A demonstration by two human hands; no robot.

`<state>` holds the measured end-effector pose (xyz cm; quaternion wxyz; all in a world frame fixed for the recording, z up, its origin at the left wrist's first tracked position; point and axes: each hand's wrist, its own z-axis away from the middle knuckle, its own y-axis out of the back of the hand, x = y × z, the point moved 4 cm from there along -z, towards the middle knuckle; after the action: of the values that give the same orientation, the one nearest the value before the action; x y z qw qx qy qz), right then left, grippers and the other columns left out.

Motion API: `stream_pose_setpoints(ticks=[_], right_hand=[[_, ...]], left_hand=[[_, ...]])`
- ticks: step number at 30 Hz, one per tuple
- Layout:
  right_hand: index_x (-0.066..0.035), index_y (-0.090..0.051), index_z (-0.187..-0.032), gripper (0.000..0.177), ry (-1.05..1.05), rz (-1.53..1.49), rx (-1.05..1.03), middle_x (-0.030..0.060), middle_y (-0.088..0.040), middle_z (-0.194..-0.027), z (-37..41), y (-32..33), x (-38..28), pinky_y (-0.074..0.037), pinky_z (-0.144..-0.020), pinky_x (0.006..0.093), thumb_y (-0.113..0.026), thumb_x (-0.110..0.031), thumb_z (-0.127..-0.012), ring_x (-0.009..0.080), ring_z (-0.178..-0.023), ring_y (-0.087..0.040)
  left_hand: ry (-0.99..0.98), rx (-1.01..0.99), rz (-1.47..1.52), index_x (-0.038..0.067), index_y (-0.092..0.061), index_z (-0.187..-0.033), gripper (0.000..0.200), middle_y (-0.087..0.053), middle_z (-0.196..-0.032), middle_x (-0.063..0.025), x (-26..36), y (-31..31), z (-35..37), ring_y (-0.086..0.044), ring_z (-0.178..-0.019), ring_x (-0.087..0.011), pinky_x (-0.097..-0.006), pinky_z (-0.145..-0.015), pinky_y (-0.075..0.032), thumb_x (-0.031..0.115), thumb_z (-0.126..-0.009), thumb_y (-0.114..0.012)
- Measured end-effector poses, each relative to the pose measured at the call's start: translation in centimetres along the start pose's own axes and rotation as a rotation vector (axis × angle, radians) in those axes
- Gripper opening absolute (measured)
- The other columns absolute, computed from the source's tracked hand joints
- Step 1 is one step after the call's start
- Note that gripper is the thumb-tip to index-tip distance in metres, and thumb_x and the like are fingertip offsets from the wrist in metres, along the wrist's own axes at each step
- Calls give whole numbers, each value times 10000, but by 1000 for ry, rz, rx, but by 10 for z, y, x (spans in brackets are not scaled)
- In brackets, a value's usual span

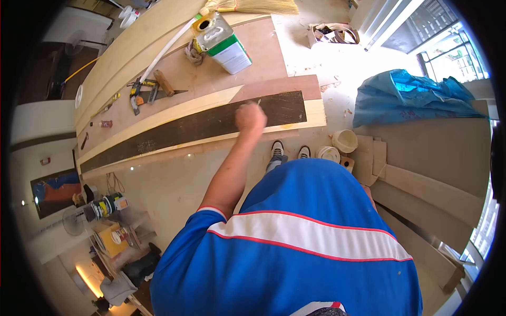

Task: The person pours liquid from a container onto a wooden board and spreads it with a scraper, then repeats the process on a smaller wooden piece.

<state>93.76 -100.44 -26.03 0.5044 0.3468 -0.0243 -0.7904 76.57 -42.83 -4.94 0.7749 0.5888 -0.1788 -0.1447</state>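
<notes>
My left hand (250, 118) is closed in a fist around a thin, small tool whose tip (259, 102) pokes out above the knuckles; what it is I cannot tell. The fist hovers over the right part of a long dark strip (200, 126) lying on a pale plywood board (315, 113). This board rests on a wider reddish-brown sheet (263, 47). My left arm reaches out from my blue shirt with a white stripe (311, 237). My right hand is hidden beside my body.
A green-and-white tin can (225, 42) and a broom (258, 6) sit at the sheet's far end. Hand tools (145, 90) lie further left. A blue plastic bag (414, 97), two white tubs (345, 140) and stacked boards (432, 158) are on the right. My shoes (278, 149) stand at the board's edge.
</notes>
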Motion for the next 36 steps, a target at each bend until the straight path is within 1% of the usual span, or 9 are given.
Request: stream_pose_setpoints(ticks=[2, 5, 7, 11, 14, 18, 32, 35, 36], right_hand=[[1, -552, -730, 357, 110, 208, 18, 86, -509, -627, -4, 3, -23, -416, -558, 375, -701, -305, -838, 152, -586, -439], [15, -558, -750, 371, 75, 181, -53, 98, -529, -642, -3, -1, -47, -426, -568, 390, -688, -320, -845, 167, -586, -477], [13, -554, -752, 367, 93, 181, -43, 101, -527, -641, -8, 5, -46, -431, -570, 388, -685, -317, -848, 167, -586, -488], [-5, -553, -744, 322, 62, -20, 78, 89, -513, -625, -14, 5, -18, -427, -562, 377, -695, -279, -839, 153, -584, -482], [-17, -562, -748, 282, -9, -62, 45, 77, -520, -631, -14, 0, 17, -425, -553, 359, -705, -245, -832, 140, -590, -486], [-17, -567, -751, 279, -31, -13, 17, 77, -526, -634, 2, -1, 23, -427, -554, 355, -706, -244, -833, 138, -597, -492], [-13, -592, -765, 268, 85, 50, -16, 81, -558, -650, -8, -1, 5, -438, -565, 341, -710, -243, -838, 128, -631, -517], [3, -621, -788, 297, -102, -381, 21, 99, -609, -694, 18, -4, -25, -458, -596, 352, -706, -278, -839, 138, -665, -549], [7, -628, -808, 305, -56, -222, 14, 108, -623, -713, 2, -4, -6, -464, -606, 357, -696, -287, -847, 144, -678, -563]], left_hand=[[-223, -25, -59, -29, -692, -957, 233, -691, -961, -230, 46, -9, 4, -682, -900, -359, -439, -777, -564, 115, -870, -531], [-330, 63, 90, -23, -696, -968, 236, -667, -1024, -231, 92, -19, 15, -643, -978, -370, -441, -870, -540, 110, -867, -530], [-504, -173, 8, -14, -697, -942, 230, -661, -1042, -212, 106, 0, 16, -627, -1014, -352, -452, -851, -541, 124, -869, -527], [-638, 17, -4, 14, -696, -896, 217, -650, -1016, -171, 83, 15, 26, -609, -1006, -319, -450, -816, -537, 159, -883, -535], [-650, 128, -141, 48, -690, -882, 209, -621, -963, -129, 66, -27, 33, -586, -945, -283, -425, -765, -519, 182, -884, -529], [-914, 215, -260, 84, -690, -861, 189, -599, -915, -100, 84, -39, 80, -566, -891, -253, -386, -705, -489, 207, -842, -548], [-1104, 189, -181, 76, -645, -815, 115, -591, -868, -74, 80, -26, 76, -563, -920, -245, -400, -737, -474, 154, -799, -563], [-1123, 209, -194, 81, -637, -825, 102, -592, -879, -59, 65, -18, 72, -559, -939, -240, -397, -785, -457, 136, -797, -555], [-1120, 233, -202, 86, -637, -818, 98, -594, -882, -54, 57, -11, 67, -558, -942, -239, -395, -798, -451, 131, -798, -552]])
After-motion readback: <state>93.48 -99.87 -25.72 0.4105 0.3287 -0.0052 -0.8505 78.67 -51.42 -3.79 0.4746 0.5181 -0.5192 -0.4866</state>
